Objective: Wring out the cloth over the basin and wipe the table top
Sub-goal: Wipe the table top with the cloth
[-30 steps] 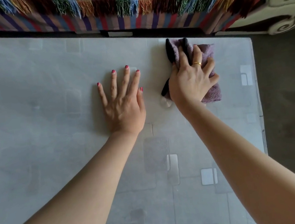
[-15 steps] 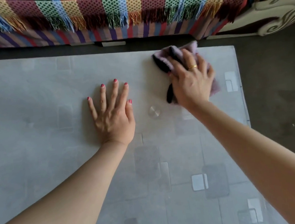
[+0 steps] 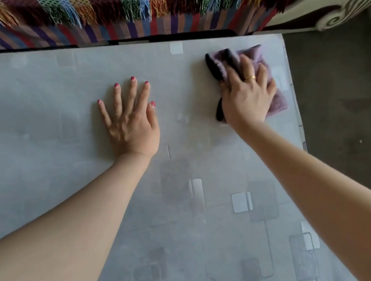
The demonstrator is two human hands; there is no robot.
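Cloth (image 3: 261,61): fuzzy mauve terry w/ black trim, bunched into a rough oblong pad, lying flat on the surface (image 3: 39,135) near its 1 o'clock corner, close to the right edge. Long axis runs approx 12-to-6, tipped slightly toward 11; black trim folds show at the 11 o'clock end, another black bit pokes out at 7 o'clock beside the wrist.

Right hand (image 3: 248,100) lies on top of the cloth, palm down. Its fingers (image 3: 246,67) are spread a little and bent over the fabric, pressing it to the surface; whether the thumb hooks under the cloth, can't tell. Gold ring on one finger. Cloth sticks out past the fingertips at 12 o'clock and past the hand's outer side at 3 o'clock.

Left hand (image 3: 131,123) flat on the surface at approx 9 o'clock of the cloth, well apart from it, fingers straight and fanned, red nail polish, holding nothing.

Surface is smooth, pale grey, glossy, w/ a printed pattern of rounded squares and thin lines. Beyond its far edge: a woven striped blanket (image 3: 139,3) w/ multicolour fringe. At 3 o'clock, dull grey floor (image 3: 344,109).
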